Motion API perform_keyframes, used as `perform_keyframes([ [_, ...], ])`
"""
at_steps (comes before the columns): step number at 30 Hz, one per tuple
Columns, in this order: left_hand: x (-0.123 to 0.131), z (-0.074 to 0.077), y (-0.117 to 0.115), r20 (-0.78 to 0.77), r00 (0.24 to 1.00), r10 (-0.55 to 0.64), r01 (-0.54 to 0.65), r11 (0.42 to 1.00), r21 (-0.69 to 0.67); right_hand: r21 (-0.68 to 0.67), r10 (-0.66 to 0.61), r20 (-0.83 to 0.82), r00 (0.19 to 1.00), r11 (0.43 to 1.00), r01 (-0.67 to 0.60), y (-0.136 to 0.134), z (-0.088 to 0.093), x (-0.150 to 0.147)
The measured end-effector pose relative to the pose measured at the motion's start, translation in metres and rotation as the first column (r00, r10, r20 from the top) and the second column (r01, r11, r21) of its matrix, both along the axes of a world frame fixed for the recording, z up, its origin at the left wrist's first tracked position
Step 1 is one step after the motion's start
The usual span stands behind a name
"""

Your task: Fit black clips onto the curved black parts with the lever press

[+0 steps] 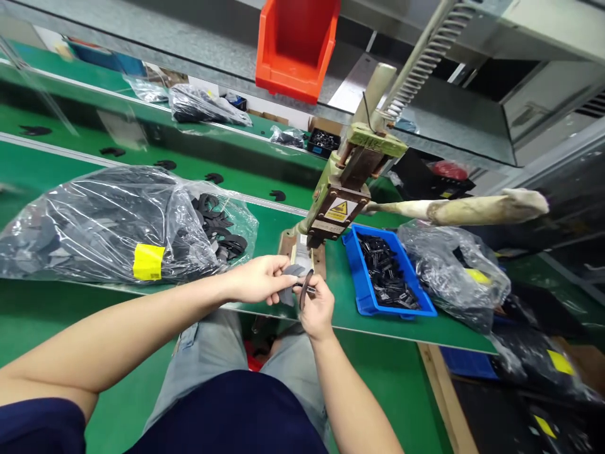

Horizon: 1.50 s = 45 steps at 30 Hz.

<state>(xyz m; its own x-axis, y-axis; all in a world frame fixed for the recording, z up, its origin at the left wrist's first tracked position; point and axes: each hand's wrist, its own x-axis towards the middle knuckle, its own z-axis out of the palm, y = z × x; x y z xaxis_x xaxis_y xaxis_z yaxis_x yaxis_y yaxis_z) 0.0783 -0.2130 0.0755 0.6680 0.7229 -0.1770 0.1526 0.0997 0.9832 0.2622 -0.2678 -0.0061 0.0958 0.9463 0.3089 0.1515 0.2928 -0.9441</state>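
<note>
In front of the hand press [336, 189], my left hand [258, 279] pinches a grey curved plastic piece [286, 295] between thumb and fingers. Close against it, my right hand [317, 310] is closed on a dark, narrow curved part [305, 291]. The two parts meet or overlap between my hands; whether they are joined I cannot tell. Just beyond my fingertips is the press's metal base [318, 262]. A clear bag [104, 214] of grey curved pieces lies to the left, its opening towards my left hand. Right of the press sits a blue bin [362, 296] full of small black parts.
The press's long lever [454, 209] sticks out to the right above the bin and another plastic bag [454, 271]. An orange bin [295, 79] hangs overhead. Several dark curved pieces lie spaced along the green conveyor belt [189, 151] behind. Cartons and bags stand at lower right.
</note>
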Motion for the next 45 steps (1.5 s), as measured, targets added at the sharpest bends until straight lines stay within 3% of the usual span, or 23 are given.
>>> perform_keyframes([
  [6,0.002,0.002,0.005,0.006,0.996,-0.092,0.092,0.988,-0.125,0.048,-0.036,0.127,0.991,0.998,0.03,-0.01,-0.004,0.003],
  [11,0.0,-0.007,0.016,-0.089,0.991,-0.103,0.097,0.993,-0.066,0.112,-0.01,0.351,0.936,0.993,-0.031,-0.012,0.009,0.02],
  [14,-0.004,-0.006,0.015,-0.155,0.986,0.057,-0.027,0.981,0.193,0.161,0.011,0.474,0.88,0.982,-0.099,-0.012,0.018,0.03],
  [16,-0.004,-0.002,0.01,-0.157,0.969,0.191,-0.101,0.886,0.452,0.186,0.015,0.533,0.846,0.973,-0.135,-0.011,0.019,0.034],
  [18,-0.001,0.0,0.004,-0.172,0.965,0.199,-0.052,0.784,0.618,0.202,0.015,0.576,0.817,0.966,-0.16,-0.01,0.019,0.036],
  [20,0.002,-0.002,0.001,-0.21,0.968,0.135,0.036,0.757,0.653,0.214,0.015,0.603,0.797,0.96,-0.18,-0.01,0.017,0.036],
  [25,0.01,-0.016,0.001,-0.171,0.982,0.079,0.003,0.9,0.436,0.229,0.031,0.609,0.792,0.95,-0.214,-0.017,0.021,0.038],
  [29,0.015,-0.025,-0.003,0.01,0.997,0.075,-0.075,0.971,0.225,0.222,0.024,0.56,0.828,0.959,-0.178,-0.025,0.036,0.043],
  [31,0.019,-0.031,-0.007,0.107,0.994,0.022,-0.027,0.999,0.043,0.198,0.032,0.54,0.841,0.966,-0.164,-0.028,0.042,0.046],
  [33,0.022,-0.041,-0.011,0.184,0.982,-0.032,0.049,0.995,-0.09,0.098,0.083,0.455,0.887,0.985,-0.143,-0.03,0.043,0.049],
  [35,0.023,-0.052,-0.012,0.227,0.973,-0.041,0.071,0.99,-0.123,-0.067,0.136,0.292,0.947,0.99,-0.122,-0.03,0.04,0.052],
  [37,0.019,-0.065,-0.011,0.21,0.978,-0.021,0.036,0.997,-0.067,-0.192,0.104,0.187,0.977,0.979,-0.068,-0.027,0.035,0.058],
  [39,0.009,-0.08,-0.007,0.11,0.992,0.055,-0.064,0.995,0.073,-0.206,0.017,0.267,0.963,0.978,0.04,-0.019,0.033,0.068],
  [42,-0.01,-0.105,0.0,-0.101,0.958,0.27,-0.216,0.904,0.369,-0.156,-0.075,0.439,0.895,0.975,0.158,0.009,0.04,0.094],
  [45,-0.024,-0.123,0.002,-0.223,0.92,0.322,-0.152,0.819,0.554,-0.099,-0.155,0.543,0.825,0.964,0.247,0.059,0.061,0.129],
])
